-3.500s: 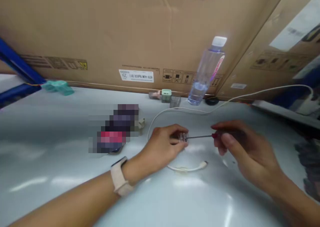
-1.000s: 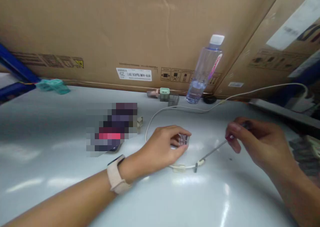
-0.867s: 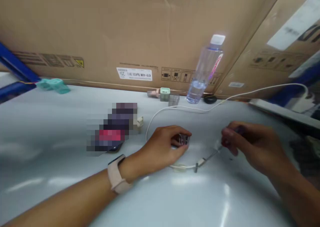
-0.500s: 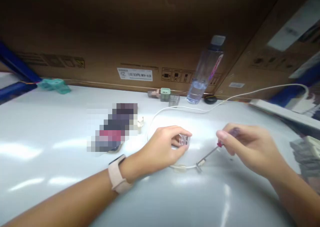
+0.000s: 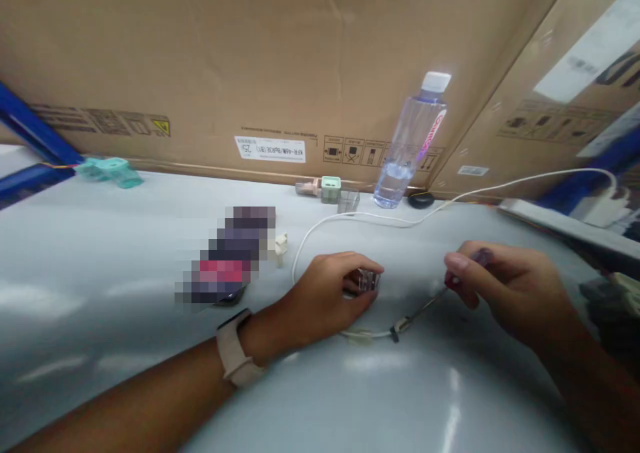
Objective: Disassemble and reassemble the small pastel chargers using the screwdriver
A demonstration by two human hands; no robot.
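Observation:
On the table, my left hand [image 5: 323,300] is closed, its thumb and fingers pinching a small clear plastic piece [image 5: 370,280]. To its right, my right hand [image 5: 517,290] grips a screwdriver [image 5: 431,302] by its purple-red see-through handle. The shaft slants down to the left, and its tip reaches the small pale end piece [image 5: 401,325] of a white cable [image 5: 325,219]. Whether the tip touches that piece, I cannot tell. A small dark part [image 5: 395,335] lies at the same spot. My left hand hides a stretch of the cable.
A phone-like object [image 5: 230,253], pixelated, lies left beside a small cream part [image 5: 281,248]. Behind stand a water bottle [image 5: 403,150], a pale green connector [image 5: 331,189] and a clear case [image 5: 349,202]. Large cartons [image 5: 200,60] wall off the back. Teal parts [image 5: 113,171] lie far left.
My right hand has drawn the screwdriver a little to the right and slightly up. My left hand stays in place with the clear piece. The cartons look brighter.

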